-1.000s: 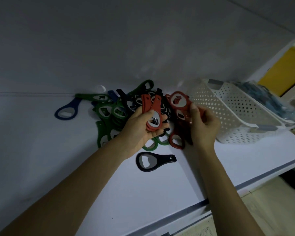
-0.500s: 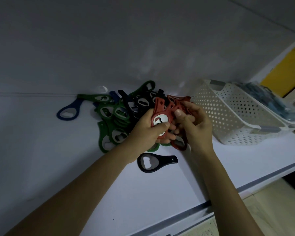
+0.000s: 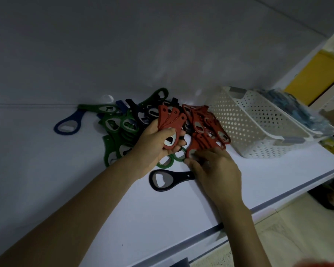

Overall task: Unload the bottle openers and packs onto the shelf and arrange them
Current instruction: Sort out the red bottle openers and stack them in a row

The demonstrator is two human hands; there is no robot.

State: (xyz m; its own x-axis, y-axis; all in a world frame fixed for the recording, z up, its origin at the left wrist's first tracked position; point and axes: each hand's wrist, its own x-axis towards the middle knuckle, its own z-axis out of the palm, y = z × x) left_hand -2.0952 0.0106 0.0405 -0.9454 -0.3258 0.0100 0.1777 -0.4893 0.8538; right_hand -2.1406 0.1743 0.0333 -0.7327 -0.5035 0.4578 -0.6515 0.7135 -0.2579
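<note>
A pile of bottle openers lies on the white shelf: green ones on the left, black ones in the middle, red ones on the right. My left hand grips a fanned stack of red openers above the pile. My right hand lies low on the shelf, its fingertips on a red opener at the pile's near edge. A single black opener lies flat in front, beside my right hand. A blue opener lies apart at the left.
A white perforated basket stands at the right on the shelf, with blue packs in a second container behind it. The shelf's front edge runs diagonally below my arms. A yellow panel shows at the far right.
My right hand has left the stack held by my left hand and dropped to the near edge of the red pile. The stack in my left hand is now fanned out.
</note>
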